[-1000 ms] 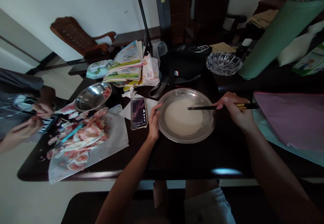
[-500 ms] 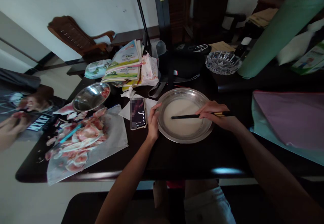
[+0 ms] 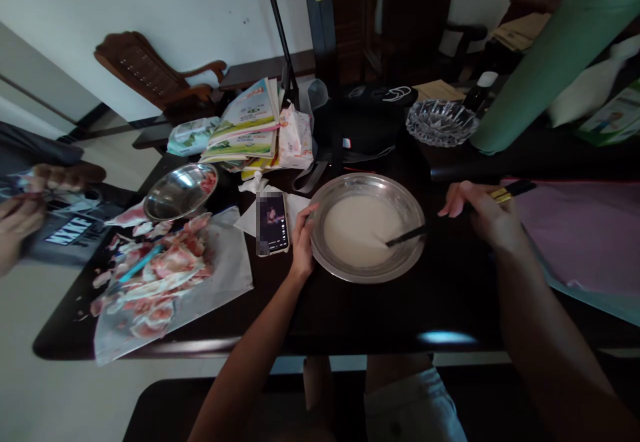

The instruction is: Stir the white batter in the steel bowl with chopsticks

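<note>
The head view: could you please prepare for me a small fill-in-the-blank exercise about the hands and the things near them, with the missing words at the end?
1. The right hand holds dark ____, whose tips reach into the large metal bowl.
2. In the picture, the phone lies to the ____ of the person's other hand.
3. With the smaller metal bowl counted, the table bears ____ metal bowls.
4. The tall cylindrical container at the upper right is ____ in colour.

Missing words: chopsticks; left; two; green.

Our left hand [image 3: 302, 242] against a bowl [image 3: 367, 275], our right hand [image 3: 484, 212] holding chopsticks [image 3: 409, 233], tips in pale liquid [image 3: 353, 229], phone [image 3: 274, 222] beside our left hand, pink scraps [image 3: 170, 265] farther left
</note>
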A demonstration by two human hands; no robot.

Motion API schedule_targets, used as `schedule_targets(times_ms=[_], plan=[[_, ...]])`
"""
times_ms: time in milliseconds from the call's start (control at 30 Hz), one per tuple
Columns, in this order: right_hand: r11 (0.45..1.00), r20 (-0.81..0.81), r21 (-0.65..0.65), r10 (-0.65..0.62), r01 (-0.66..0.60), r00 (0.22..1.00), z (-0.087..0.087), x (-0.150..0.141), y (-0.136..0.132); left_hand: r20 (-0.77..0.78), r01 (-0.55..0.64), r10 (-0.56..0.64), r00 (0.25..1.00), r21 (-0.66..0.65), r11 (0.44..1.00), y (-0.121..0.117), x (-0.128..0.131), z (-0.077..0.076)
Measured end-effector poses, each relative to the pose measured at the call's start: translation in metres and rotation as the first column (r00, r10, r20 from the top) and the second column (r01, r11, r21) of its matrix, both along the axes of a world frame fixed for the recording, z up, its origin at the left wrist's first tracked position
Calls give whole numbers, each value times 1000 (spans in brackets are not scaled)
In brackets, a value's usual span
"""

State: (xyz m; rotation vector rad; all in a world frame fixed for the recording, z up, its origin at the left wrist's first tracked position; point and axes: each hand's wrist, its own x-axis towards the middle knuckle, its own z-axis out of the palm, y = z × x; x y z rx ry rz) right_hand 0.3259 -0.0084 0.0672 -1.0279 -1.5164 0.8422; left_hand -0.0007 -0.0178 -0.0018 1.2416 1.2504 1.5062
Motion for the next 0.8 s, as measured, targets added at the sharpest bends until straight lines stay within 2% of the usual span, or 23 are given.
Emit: schedule_targets(times_ms=[133,233,333,433,533,633,700,800], plan=[[988,76,-46,148,-145,986,-1,-15,-2,19,3,-2,1000,-12,1000,0,0,-2],[961,239,28,260,-275,936,-5,-32,-3,15,4,-4,1000,-2,1000,1,0,-3],[950,353,133,222,-284,909,-10,-43,-2,0,10,-10,1000,14,1000,0,-1,-3],[961,390,192,109,-197,915,-10,-41,-1,6,16,-16,1000,6,1000,0,-1,-2],[975,327,215,-11,-63,945,-5,-29,-1,27,28,-27,999,-13,1000,0,-1,-2],[983,159,172,-90,62,983,0,-15,-1,3,30,-30,1000,-3,1000,0,-1,-3],[993,64,97,-74,68,995,2,-8,-2,-9,23,-23,1000,4,1000,1,-1,-3],[999,9,-19,38,-38,999,2,-5,-2,-10,18,-18,1000,-2,1000,1,-1,-3]])
